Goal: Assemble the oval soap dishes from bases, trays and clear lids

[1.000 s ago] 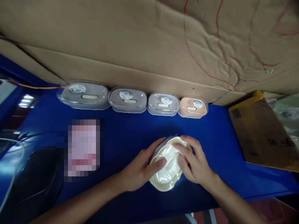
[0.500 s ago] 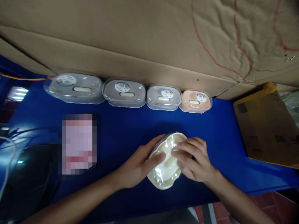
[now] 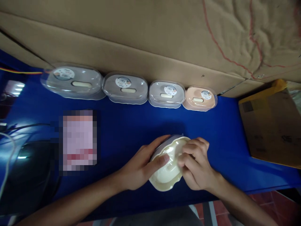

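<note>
A cream oval container [image 3: 166, 172] is tilted above the blue table, its hollow side facing me. My left hand [image 3: 145, 166] grips its left side, with the thumb over the rim and the other fingers behind. My right hand [image 3: 196, 163] is at the container's right side, fingers curled together against it. Whatever those fingertips pinch is hidden. Behind stand a large grey lidded box [image 3: 77, 83], a second grey one [image 3: 127, 89], a smaller grey one [image 3: 166, 94] and a peach one [image 3: 199, 99], each with a round label and a cream handle.
On the left of the blue table [image 3: 117, 125] are a blurred-out pink and white item [image 3: 78, 141], a black object [image 3: 25, 172] and cables. A cardboard box [image 3: 270, 125] stands at the right. Brown cardboard [image 3: 141, 31] lines the back.
My right fingers have curled in tighter and shifted slightly right and down along the container. The glossy glare over its hollow has lessened. The view has shifted a little.
</note>
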Tool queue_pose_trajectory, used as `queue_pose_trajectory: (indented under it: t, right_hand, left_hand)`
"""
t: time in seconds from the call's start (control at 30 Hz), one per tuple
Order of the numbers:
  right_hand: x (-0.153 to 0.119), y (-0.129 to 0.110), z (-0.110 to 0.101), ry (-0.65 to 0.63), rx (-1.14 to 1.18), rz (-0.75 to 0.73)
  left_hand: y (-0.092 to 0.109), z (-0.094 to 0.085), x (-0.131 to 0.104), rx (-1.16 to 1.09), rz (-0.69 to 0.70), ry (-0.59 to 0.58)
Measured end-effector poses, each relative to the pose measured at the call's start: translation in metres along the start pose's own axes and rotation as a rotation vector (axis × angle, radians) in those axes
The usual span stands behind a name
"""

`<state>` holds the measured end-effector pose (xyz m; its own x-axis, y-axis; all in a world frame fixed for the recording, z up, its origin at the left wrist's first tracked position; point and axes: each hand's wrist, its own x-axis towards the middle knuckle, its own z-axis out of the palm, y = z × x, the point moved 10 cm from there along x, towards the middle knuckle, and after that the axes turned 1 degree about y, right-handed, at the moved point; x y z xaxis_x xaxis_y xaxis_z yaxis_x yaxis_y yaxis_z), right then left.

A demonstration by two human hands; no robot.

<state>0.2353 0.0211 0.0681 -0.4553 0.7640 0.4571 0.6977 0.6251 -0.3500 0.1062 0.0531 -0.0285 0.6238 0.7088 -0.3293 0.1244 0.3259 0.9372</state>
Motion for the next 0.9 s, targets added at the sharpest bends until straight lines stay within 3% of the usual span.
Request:
queue_pose_trajectory:
  t: [0.27, 0.43, 0.53, 0.67, 0.77, 0.9]
  right_hand:
    - [-0.005, -0.002, -0.01, -0.043, 0.053, -0.152]
    - [0.0, 0.009, -0.026, -0.053, 0.331, -0.013]
    - [0.001, 0.021, -0.039, -0.04, 0.472, 0.056]
    - [-0.005, 0.045, -0.057, 0.067, 0.461, 0.119]
    - [-0.01, 0.058, -0.05, 0.059, 0.454, 0.187]
    - [-0.018, 0.071, -0.017, -0.103, 0.605, 0.407]
  left_hand:
    - [-0.004, 0.001, 0.001, -0.198, -0.085, -0.048]
    - [0.005, 0.004, 0.003, -0.306, -0.108, -0.133]
    - [-0.004, -0.001, 0.003, -0.34, -0.192, -0.101]
    - [-0.015, -0.001, 0.002, -0.4, -0.257, -0.099]
    - [-0.014, -0.001, 0.002, -0.405, -0.233, -0.105]
    - [-0.008, 0.003, 0.003, -0.424, -0.21, -0.18]
